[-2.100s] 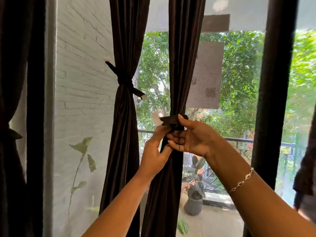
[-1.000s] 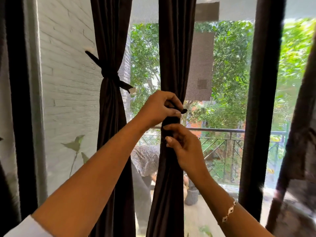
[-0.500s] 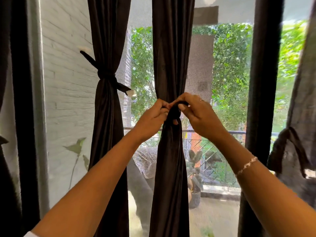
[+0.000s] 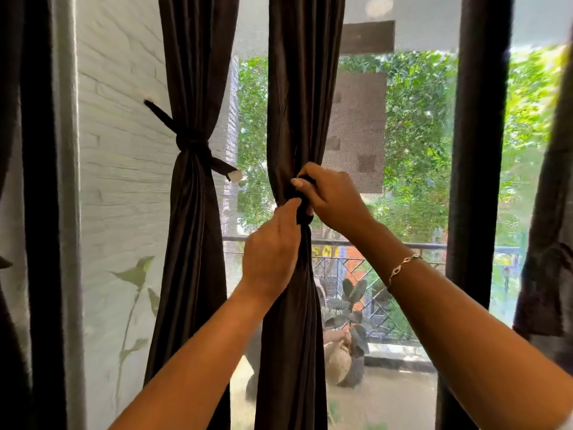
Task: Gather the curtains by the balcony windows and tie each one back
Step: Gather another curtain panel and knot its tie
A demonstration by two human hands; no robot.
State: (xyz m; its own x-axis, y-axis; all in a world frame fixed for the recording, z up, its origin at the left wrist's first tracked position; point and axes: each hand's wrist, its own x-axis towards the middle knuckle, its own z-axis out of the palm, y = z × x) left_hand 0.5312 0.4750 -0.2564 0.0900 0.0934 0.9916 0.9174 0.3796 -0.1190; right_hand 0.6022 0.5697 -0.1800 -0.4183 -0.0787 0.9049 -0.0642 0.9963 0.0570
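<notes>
I see the middle curtain hanging in front of the window, bunched tight at its waist. A dark tie goes round it there. The right hand is on top, its fingers curled round the tie. The left hand is just below, its thumb and fingertips pinching the same tie. The two hands almost touch. The left curtain, by the white brick wall, is already tied with its own strap. A bracelet sits on the right wrist.
</notes>
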